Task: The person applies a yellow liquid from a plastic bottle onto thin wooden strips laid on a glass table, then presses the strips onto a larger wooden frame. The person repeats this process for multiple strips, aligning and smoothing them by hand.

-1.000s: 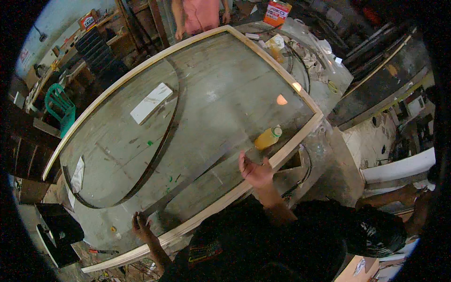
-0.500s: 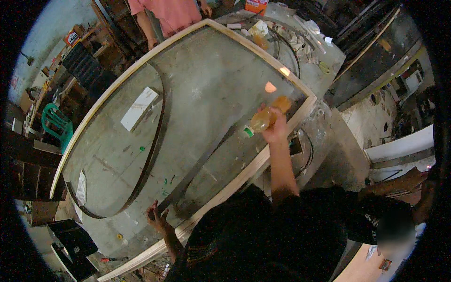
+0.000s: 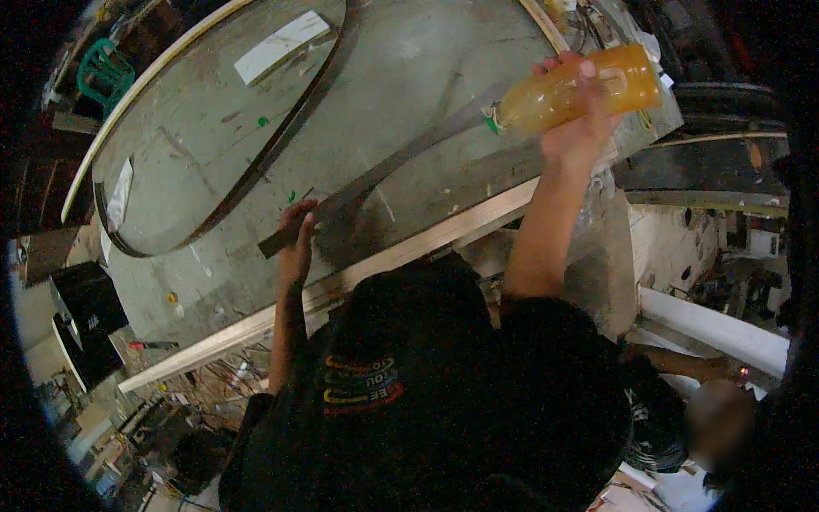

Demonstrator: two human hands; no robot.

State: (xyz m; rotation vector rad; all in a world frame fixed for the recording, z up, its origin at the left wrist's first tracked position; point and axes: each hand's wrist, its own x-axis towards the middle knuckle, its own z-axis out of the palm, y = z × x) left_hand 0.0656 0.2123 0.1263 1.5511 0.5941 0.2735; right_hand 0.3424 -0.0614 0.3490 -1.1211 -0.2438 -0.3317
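Note:
My right hand (image 3: 589,119) is wrapped round a clear plastic bottle (image 3: 636,78) of yellow-orange liquid. The bottle is held up above the table, nearly on its side, its green cap end pointing left and slightly down. Below that end runs a long, dark, flat strip (image 3: 384,171). Near the strip's left end my left hand (image 3: 299,226) grips it, and a short piece sticks out past the fingers. A second dark strip (image 3: 256,171), bent in a wide curve, stands on the grey table (image 3: 409,85) farther left.
Light wooden edging (image 3: 426,239) runs along the table's near side. A white rectangular piece (image 3: 281,47) and a narrow white scrap (image 3: 121,194) lie on the tabletop. A green chair (image 3: 104,75) stands beyond at left. Another person's arm (image 3: 682,363) shows at lower right.
My right hand has lifted the bottle up and to the right, closer to the camera. My left hand now holds the strip a little in from its end. The whole view has shifted.

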